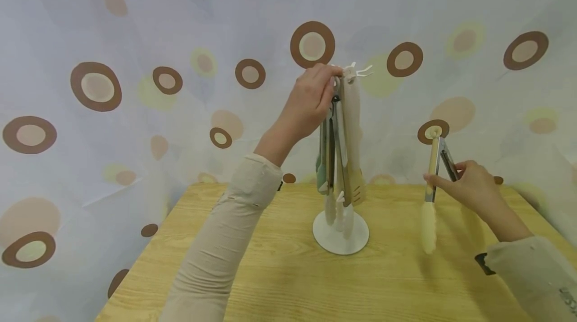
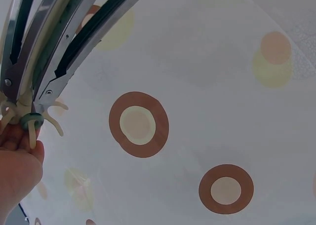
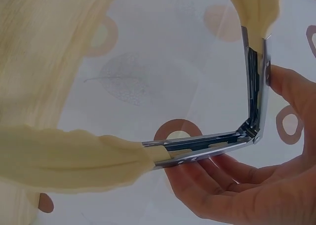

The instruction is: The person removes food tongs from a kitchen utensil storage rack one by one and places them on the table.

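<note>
Tabletop (image 1: 266, 279): wood-grained, nearest me, bearing the round-footed stand.
Right hand (image 1: 478, 189): over the tabletop's right side, fingers grasping the loose tongs, thumb against one metal arm, the others against the second; a hold that seems meant to spread them.
Loose tongs (image 1: 429, 227): hinge uppermost, one cream head pointing down, well apart from the stand; gripped by the metal, so both heads are free.
Left hand (image 1: 311, 94): raised, fingers curled about the stand's top beside its hooks (image 1: 364, 70), presumably steadying a laden upright.
Stand (image 1: 323, 238): white, upright, its wide foot apparently offsetting the load overhead.
Hung utensils (image 1: 352, 131): metal-armed tools and a slotted turner (image 1: 357, 192), heads down, bunched closely, seemingly hung by their ends.
Backdrop (image 1: 261, 6): pale sheet, brown rings, behind everything.
</note>
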A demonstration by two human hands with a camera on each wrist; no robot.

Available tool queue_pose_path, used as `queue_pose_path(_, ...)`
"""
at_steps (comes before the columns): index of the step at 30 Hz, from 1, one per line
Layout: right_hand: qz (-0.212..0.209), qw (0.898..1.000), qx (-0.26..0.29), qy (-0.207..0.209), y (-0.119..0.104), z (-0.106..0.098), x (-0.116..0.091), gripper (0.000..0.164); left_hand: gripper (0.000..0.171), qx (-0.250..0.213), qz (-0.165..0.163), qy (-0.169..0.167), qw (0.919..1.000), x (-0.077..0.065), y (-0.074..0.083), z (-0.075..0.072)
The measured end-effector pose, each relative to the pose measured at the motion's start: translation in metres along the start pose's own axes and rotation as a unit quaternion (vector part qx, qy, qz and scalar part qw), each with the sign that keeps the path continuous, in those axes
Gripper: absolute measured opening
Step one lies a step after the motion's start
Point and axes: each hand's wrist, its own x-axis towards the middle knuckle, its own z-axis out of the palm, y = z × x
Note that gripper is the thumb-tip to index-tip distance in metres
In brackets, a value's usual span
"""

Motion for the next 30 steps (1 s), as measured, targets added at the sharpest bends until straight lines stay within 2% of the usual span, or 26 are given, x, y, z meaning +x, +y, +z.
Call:
queue_pose_path(8,0.017,0.998,-0.035,-0.055,0.013,0.003,0.001,0.097,0.03,-0.001,-0.007,-0.011,0.9999,0.0,0.0,0.001)
queue_pose_path(11,0.025,0.997,-0.032,-0.072,0.017,0.007,0.001,0.096,0.031,-0.002,-0.012,-0.016,0.9998,-0.002,0.0,0.001)
queue_pose_path(12,0.026,0.996,-0.031,-0.078,0.019,0.008,0.001,0.095,0.031,-0.002,-0.014,-0.017,0.9998,-0.002,0.0,0.001)
queue_pose_path(18,0.023,0.994,-0.028,-0.099,0.026,0.012,0.0,0.054,0.031,-0.004,-0.009,-0.015,0.9998,-0.002,-0.001,0.003)
queue_pose_path(30,0.004,0.992,-0.047,-0.113,0.042,0.019,0.0,0.052,0.031,-0.001,-0.008,-0.008,0.9999,0.0,0.001,-0.001)
